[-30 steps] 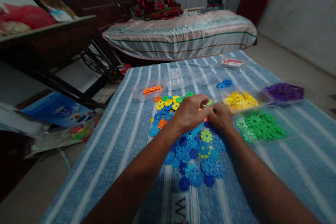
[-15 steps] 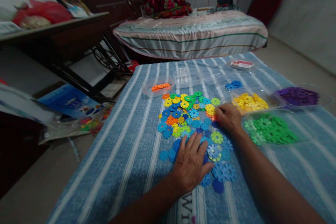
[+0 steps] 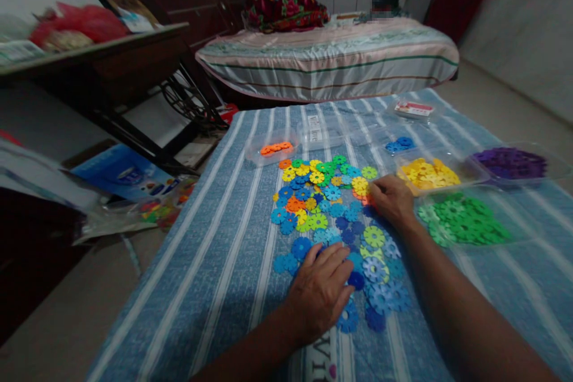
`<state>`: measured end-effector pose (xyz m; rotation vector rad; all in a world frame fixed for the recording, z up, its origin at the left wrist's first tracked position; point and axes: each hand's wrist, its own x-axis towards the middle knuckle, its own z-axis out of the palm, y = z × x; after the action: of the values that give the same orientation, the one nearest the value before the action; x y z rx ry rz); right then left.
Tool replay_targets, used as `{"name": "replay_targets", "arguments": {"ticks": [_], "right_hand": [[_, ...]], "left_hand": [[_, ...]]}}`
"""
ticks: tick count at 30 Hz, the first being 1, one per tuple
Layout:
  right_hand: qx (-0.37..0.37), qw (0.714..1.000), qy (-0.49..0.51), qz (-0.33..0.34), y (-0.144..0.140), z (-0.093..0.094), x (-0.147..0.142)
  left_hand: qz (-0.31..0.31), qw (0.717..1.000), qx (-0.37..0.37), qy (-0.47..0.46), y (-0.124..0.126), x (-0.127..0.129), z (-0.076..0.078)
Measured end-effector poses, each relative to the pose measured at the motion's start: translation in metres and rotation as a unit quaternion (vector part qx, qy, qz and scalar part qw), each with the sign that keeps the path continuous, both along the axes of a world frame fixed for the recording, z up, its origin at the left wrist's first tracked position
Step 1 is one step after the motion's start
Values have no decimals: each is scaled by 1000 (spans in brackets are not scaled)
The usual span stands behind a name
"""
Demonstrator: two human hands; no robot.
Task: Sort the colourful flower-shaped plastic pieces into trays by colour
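Observation:
A pile of flat plastic snowflake discs [image 3: 329, 209] in blue, yellow, green and orange lies on a blue striped cloth [image 3: 215, 262]. My left hand [image 3: 320, 292] rests palm down on the blue discs at the near end of the pile, fingers slightly spread. My right hand [image 3: 390, 200] sits at the pile's right edge with its fingers curled over some orange and yellow discs; what the fingers pinch is hidden. Clear trays hold sorted discs: orange [image 3: 275, 148], blue [image 3: 400, 144], yellow [image 3: 427, 173], green [image 3: 463, 221] and purple [image 3: 510, 162].
An empty clear tray [image 3: 320, 131] and a small packet [image 3: 414, 109] lie at the cloth's far end. A bed [image 3: 331, 59] stands beyond. A dark table [image 3: 89, 65] and a blue box [image 3: 120, 173] with a plastic bag are on the left.
My left hand drew back from the far middle of the pile to its near end and now lies flat on the blue discs. The right hand stayed at the right edge.

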<state>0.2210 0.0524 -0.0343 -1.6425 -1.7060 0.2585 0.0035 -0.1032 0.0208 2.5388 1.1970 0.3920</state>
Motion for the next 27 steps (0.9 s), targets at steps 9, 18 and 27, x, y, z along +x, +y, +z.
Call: {"name": "replay_targets", "arguments": {"ticks": [9, 18, 27], "right_hand": [[-5, 1000, -5, -3, 0, -1, 1], [-5, 1000, -3, -3, 0, -1, 1], [-4, 1000, -1, 2, 0, -2, 1]], "left_hand": [[114, 980, 142, -76, 19, -20, -11], [292, 946, 112, 91, 61, -43, -3], [295, 948, 71, 95, 59, -50, -2]]}}
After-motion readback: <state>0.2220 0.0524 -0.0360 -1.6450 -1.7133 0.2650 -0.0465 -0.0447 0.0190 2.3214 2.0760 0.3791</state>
